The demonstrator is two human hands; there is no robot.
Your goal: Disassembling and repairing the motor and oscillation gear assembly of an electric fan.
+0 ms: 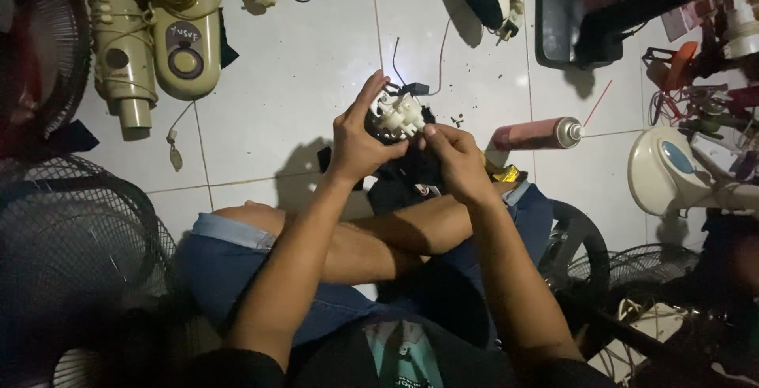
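I sit cross-legged on a white tiled floor. My left hand (357, 137) grips a small white plastic part (398, 114) with thin black wires trailing from it toward the floor. My right hand (452, 153) pinches the same part from the right side, fingertips at its lower edge. Both hands hold it above a dark bundle (407, 178) lying on my legs. A bright light falls on the part.
Cream fan stand housings (154, 36) lie at the upper left. A pink spray can (536, 133) lies right of my hands. A white and blue fan base (672, 168) and tools sit at the right. Wire fan guards (71, 230) lie at the left and lower right.
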